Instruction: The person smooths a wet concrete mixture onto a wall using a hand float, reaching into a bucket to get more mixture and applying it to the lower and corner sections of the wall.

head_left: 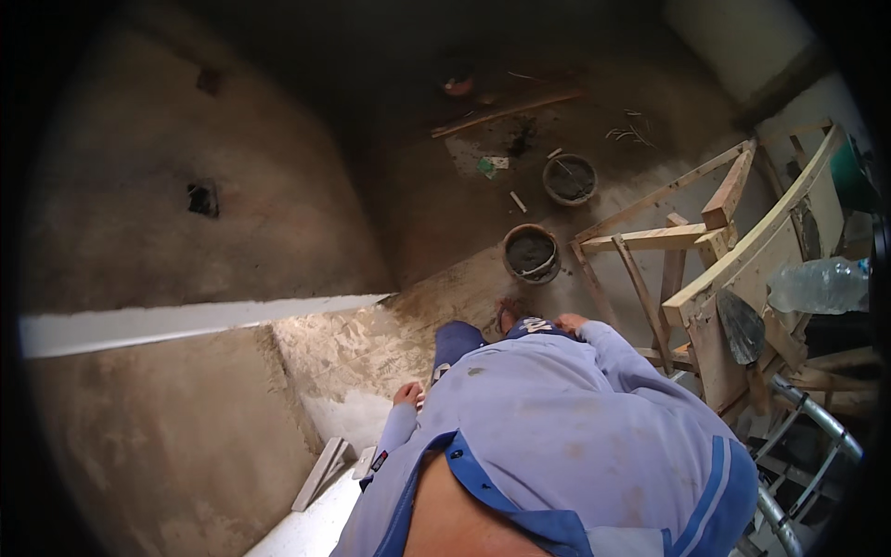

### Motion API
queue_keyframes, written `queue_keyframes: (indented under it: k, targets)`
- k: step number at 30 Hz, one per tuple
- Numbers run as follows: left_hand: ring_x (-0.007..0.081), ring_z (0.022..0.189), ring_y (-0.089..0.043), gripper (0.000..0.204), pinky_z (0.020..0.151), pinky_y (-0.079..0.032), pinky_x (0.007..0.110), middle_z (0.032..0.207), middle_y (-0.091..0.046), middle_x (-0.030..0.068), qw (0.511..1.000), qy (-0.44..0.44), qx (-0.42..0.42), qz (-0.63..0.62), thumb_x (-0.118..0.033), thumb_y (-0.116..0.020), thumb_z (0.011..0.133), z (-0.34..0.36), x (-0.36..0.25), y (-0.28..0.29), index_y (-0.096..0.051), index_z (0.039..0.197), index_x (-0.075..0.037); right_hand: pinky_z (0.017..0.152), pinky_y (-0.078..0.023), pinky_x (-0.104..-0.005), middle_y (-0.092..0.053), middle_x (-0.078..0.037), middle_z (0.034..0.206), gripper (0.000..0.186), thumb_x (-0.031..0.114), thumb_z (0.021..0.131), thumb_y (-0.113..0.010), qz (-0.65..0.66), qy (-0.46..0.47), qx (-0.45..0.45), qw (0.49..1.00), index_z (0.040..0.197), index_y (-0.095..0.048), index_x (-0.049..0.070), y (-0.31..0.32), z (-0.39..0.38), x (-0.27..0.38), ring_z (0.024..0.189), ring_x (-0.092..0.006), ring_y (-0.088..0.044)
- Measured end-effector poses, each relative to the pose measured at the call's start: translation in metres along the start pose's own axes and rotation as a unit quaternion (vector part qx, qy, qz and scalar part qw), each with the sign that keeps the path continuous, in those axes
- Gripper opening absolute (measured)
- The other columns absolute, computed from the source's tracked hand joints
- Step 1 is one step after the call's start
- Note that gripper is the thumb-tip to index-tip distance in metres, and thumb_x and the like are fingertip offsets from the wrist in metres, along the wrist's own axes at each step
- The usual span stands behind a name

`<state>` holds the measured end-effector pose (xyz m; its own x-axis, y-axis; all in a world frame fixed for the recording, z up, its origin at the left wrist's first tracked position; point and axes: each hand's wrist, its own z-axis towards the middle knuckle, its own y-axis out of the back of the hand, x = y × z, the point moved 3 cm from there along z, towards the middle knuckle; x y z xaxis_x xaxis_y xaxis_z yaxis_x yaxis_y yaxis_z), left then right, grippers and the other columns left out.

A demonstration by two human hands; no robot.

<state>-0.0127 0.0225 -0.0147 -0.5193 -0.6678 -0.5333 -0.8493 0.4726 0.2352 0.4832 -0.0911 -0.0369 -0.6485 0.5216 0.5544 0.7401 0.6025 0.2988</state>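
Observation:
My left hand (408, 395) hangs beside my left thigh, close to the pale ledge below. Its fingers look loosely bent and apart, with no held thing visible. On the other side, my right hand (570, 323) rests by my right thigh, at the dark blue trousers (457, 342). Its fingers are mostly hidden, and I cannot make out anything in it. Ahead of my feet stands a bucket (532, 254) of dark grey mortar with a handle across it. A second mortar bucket (571, 179) stands just beyond, a stick-like handle leaning in it.
A wooden trestle frame (650, 239) stands at the right. A pointed trowel (741, 327) and a clear plastic bottle (819, 285) lie on it. Below it is a metal ladder-like frame (821, 415). A float (320, 473) leans at the lower left. A plank (506, 114) lies farther off.

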Motion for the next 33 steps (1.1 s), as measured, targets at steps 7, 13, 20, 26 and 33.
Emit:
queue_keyframes:
  k: [7,13,20,26,33]
  targets:
    - [0.0179,0.088,-0.060,0.051,0.077,-0.047,0.029,0.094,-0.063,0.0056,0.988,0.056,0.004,-0.143,-0.042,-0.057,0.085,0.041,-0.029,0.047,-0.054,0.118,-0.004,0.092,-0.042,-0.0325,-0.057,-0.015,0.119,0.054,0.035,0.079,-0.061,0.239,0.062,-0.115,0.962,0.119,-0.053,-0.001,0.101,0.013,0.141,0.108,-0.0263,-0.054]
    - [0.0188,0.089,-0.060,0.057,0.080,-0.046,0.030,0.093,-0.063,0.0060,0.960,0.070,0.078,-0.260,-0.048,-0.056,0.084,0.087,-0.120,0.069,-0.052,0.120,-0.004,0.101,-0.034,-0.0335,-0.047,-0.017,0.131,0.056,0.042,0.088,-0.053,0.129,0.143,-0.050,0.980,0.130,-0.044,0.005,0.134,0.072,0.231,0.123,-0.0253,-0.042]
    - [0.0197,0.090,-0.060,0.064,0.084,-0.045,0.031,0.093,-0.063,0.0064,0.897,0.127,0.250,-0.341,-0.054,-0.055,0.082,0.139,-0.279,0.060,-0.051,0.123,-0.004,0.111,-0.012,-0.0352,-0.025,-0.019,0.144,0.056,0.044,0.091,-0.042,0.125,0.145,-0.165,0.968,0.137,-0.037,0.012,0.178,0.082,0.232,0.137,-0.0261,-0.013]
    - [0.0165,0.127,-0.033,0.068,0.103,-0.024,0.037,0.134,-0.042,-0.0009,0.965,-0.071,0.215,-0.129,-0.058,-0.053,0.082,0.228,-0.385,0.041,-0.037,0.137,-0.021,0.105,-0.025,-0.0291,-0.043,-0.012,0.135,0.057,0.044,0.090,-0.044,0.275,0.036,-0.205,0.939,0.132,-0.042,0.005,0.236,0.116,0.175,0.126,-0.0236,-0.037]
    - [0.0197,0.123,-0.040,0.065,0.096,-0.034,0.038,0.133,-0.045,0.0050,0.982,-0.063,0.169,0.053,-0.053,-0.056,0.083,0.309,-0.502,0.010,-0.038,0.136,-0.019,0.084,-0.045,-0.0355,-0.062,-0.015,0.111,0.047,0.038,0.080,-0.056,0.188,-0.153,-0.217,0.946,0.114,-0.059,0.007,0.282,0.133,0.063,0.102,-0.0273,-0.059]
